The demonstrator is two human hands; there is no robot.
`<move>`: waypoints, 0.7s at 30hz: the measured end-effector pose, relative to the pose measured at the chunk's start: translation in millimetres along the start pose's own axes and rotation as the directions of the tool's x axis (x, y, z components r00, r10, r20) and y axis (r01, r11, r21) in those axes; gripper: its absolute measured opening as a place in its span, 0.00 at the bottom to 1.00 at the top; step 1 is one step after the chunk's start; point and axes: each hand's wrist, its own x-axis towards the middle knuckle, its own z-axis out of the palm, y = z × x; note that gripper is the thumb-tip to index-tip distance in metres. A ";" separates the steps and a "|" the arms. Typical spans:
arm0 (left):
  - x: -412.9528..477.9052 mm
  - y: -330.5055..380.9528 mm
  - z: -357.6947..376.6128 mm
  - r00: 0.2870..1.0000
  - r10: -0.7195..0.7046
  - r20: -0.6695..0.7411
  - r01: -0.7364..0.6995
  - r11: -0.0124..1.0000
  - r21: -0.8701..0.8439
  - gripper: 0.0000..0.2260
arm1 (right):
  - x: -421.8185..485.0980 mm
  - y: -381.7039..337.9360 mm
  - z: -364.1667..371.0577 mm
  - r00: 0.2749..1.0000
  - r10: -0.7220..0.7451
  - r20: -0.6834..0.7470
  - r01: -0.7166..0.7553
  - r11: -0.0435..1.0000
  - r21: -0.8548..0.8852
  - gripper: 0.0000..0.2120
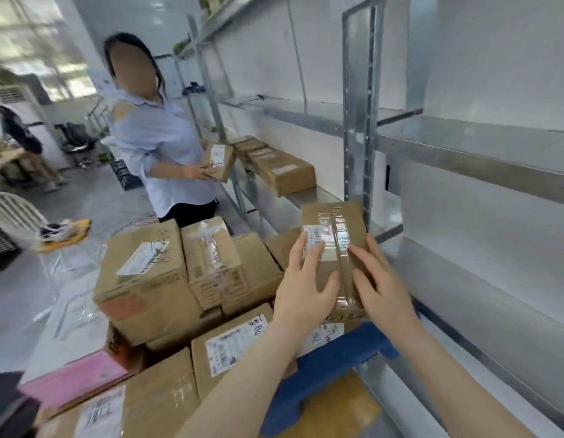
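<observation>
A small brown cardboard box (334, 222), taped over and bearing a white label, is lifted above a heap of parcels. My left hand (306, 289) holds its left side, fingers spread over the label. My right hand (381, 286) holds its right side, fingers across the tape seam. The box's top edge is close to a metal shelf upright (358, 121).
Several taped cardboard boxes (144, 279) are stacked on a blue cart (334, 355) below my hands. Grey metal shelving (464, 153) runs along the right wall, with boxes (283, 172) further down it. A person in a light shirt (157, 147) stands ahead holding a small box. A white basket (15, 216) is at left.
</observation>
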 end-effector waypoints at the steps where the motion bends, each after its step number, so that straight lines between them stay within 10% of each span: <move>1: 5.2 -9.4 -5.6 1.000 -0.025 -0.006 0.025 1.000 0.009 0.25 | 11.3 -0.1 10.1 0.999 -0.015 0.030 0.015 1.000 0.004 0.20; 21: 104.1 -93.8 -5.8 0.784 -0.615 -0.089 0.615 0.748 0.250 0.29 | 177.7 61.6 141.0 0.835 -0.065 0.547 -0.042 0.983 0.180 0.20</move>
